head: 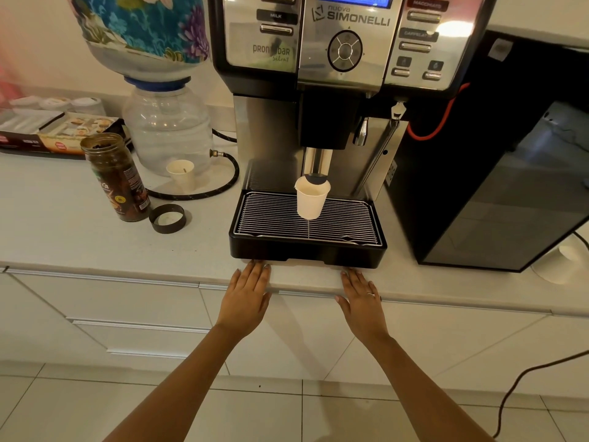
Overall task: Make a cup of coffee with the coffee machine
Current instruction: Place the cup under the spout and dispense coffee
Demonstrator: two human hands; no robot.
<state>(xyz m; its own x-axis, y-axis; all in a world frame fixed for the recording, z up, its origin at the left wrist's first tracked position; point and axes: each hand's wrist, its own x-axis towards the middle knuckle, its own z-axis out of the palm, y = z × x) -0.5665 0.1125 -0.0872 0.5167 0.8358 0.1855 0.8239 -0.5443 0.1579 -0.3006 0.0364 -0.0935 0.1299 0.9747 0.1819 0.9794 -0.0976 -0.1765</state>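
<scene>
White paper forms the small cup (311,199) that stands upright on the wire grate of the drip tray (307,247), directly under the spout (315,178) of the coffee machine (344,52), whose nozzle tip sits just at the cup's rim. Both hands lie flat on the front edge of the table (79,244), fingers straight and holding nothing: the left hand (247,296) below the tray's left corner, the right hand (361,299), with a ring on one finger, below its right corner, fingertips near the tray's base. Left of the machine stand an open brown jar (114,177) with its dark lid (167,218) lying beside it, a second paper cup (181,173), and a clear water dispenser (167,129) topped by an inverted bottle in a floral cover. A black hose (223,186) curves from the dispenser toward the machine. A dark cabinet (497,173) stands to the machine's right.
</scene>
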